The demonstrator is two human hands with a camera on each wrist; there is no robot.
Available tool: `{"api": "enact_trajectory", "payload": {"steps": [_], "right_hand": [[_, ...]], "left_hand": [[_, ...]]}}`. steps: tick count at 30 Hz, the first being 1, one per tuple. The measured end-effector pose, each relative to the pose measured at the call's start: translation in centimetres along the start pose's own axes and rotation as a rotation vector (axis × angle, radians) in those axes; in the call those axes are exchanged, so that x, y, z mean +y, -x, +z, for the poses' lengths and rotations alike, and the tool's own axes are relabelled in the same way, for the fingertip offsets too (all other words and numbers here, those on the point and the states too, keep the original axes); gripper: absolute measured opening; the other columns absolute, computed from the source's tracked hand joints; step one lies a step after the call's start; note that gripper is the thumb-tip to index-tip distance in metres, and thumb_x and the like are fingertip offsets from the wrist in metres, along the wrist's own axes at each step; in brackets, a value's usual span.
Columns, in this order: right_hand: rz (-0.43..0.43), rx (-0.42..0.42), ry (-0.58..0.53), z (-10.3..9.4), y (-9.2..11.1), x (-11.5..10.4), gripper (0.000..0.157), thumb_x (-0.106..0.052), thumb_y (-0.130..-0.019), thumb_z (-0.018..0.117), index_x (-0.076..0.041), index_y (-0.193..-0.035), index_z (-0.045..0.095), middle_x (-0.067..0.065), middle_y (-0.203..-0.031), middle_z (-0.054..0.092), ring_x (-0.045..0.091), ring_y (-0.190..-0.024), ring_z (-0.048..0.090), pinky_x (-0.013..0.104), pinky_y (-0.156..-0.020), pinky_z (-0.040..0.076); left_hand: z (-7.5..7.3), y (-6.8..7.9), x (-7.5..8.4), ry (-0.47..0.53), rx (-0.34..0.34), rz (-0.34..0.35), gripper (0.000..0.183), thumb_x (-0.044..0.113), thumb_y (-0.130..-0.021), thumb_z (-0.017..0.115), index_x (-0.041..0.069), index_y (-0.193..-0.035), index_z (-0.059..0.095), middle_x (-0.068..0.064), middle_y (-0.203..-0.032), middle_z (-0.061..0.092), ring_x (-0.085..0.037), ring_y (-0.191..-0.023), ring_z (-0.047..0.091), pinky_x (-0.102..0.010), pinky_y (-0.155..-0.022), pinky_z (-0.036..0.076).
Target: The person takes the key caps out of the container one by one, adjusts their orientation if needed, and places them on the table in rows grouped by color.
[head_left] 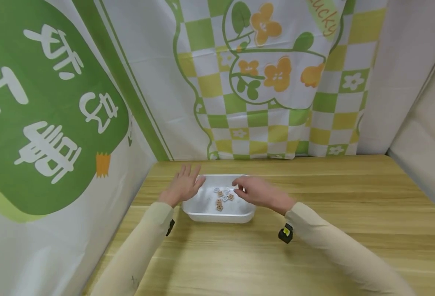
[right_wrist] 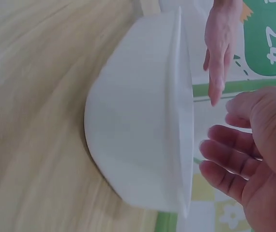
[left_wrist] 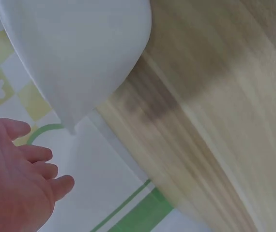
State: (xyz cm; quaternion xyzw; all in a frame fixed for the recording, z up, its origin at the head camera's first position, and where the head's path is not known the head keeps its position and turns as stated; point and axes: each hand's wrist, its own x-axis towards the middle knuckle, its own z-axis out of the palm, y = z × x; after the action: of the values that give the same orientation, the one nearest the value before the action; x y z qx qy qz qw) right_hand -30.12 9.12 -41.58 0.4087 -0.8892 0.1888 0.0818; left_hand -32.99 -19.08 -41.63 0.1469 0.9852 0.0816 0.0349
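A yellowish-brown, wood-grained tabletop (head_left: 350, 201), its darker streaks running from side to side, carries a deep white rectangular tray with rounded corners (head_left: 219, 219), standing upright towards the far left.

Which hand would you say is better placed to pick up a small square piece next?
The right hand, I think: its bent fingers hover close to the small square pieces in the white tray, while the left hand has straighter fingers pointing away from them.

White tray (head_left: 219, 218) — upright between left hand (head_left: 182, 187) and right hand (head_left: 259, 192) — holds small brown and whitish squares (head_left: 219, 202), nearer the right.
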Motion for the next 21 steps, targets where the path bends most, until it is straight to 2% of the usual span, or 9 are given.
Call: {"api": "enact_trajectory", "payload": {"steps": [5,11,15,21], "right_hand": [[-0.041,-0.030,-0.023,1.5,-1.0,-0.5,0.015,-0.016,-0.094,0.063,-0.008,-0.103,0.071,0.001,-0.088,0.071,0.009,-0.075,0.061,0.023,-0.068,0.051],[-0.059,-0.063,-0.044,3.1,-1.7,-1.0,0.010,-0.015,-0.092,0.062,-0.010,-0.093,0.071,-0.002,-0.078,0.068,0.004,-0.064,0.051,0.019,-0.061,0.044],[-0.024,-0.114,-0.045,3.9,-2.0,-1.2,0.013,-0.018,-0.092,0.063,-0.009,-0.097,0.071,-0.003,-0.073,0.065,0.004,-0.060,0.047,0.019,-0.058,0.042],[0.028,-0.229,-0.122,4.9,-2.6,-1.4,0.020,-0.016,-0.092,0.064,-0.007,-0.109,0.070,0.001,-0.075,0.066,0.006,-0.062,0.049,0.021,-0.059,0.043]], "left_hand": [[0.8,-0.1,-0.1,-0.060,0.010,0.037,0.073,0.050,-0.104,0.021,-0.003,-0.155,0.017,-0.033,-0.159,0.009,-0.048,-0.149,0.007,-0.056,-0.123,0.014],[1.7,-0.2,-0.3,-0.098,0.031,0.062,0.072,0.043,-0.106,0.020,-0.013,-0.151,0.018,-0.036,-0.157,0.012,-0.047,-0.149,0.009,-0.050,-0.125,0.012],[1.9,-0.1,-0.2,-0.085,0.041,0.063,0.069,0.038,-0.106,0.019,-0.016,-0.149,0.018,-0.036,-0.157,0.013,-0.046,-0.150,0.009,-0.048,-0.125,0.011],[2.3,0.0,-0.2,-0.102,0.049,0.063,0.070,0.038,-0.105,0.017,-0.016,-0.149,0.017,-0.035,-0.158,0.013,-0.045,-0.150,0.010,-0.048,-0.125,0.011]]}}
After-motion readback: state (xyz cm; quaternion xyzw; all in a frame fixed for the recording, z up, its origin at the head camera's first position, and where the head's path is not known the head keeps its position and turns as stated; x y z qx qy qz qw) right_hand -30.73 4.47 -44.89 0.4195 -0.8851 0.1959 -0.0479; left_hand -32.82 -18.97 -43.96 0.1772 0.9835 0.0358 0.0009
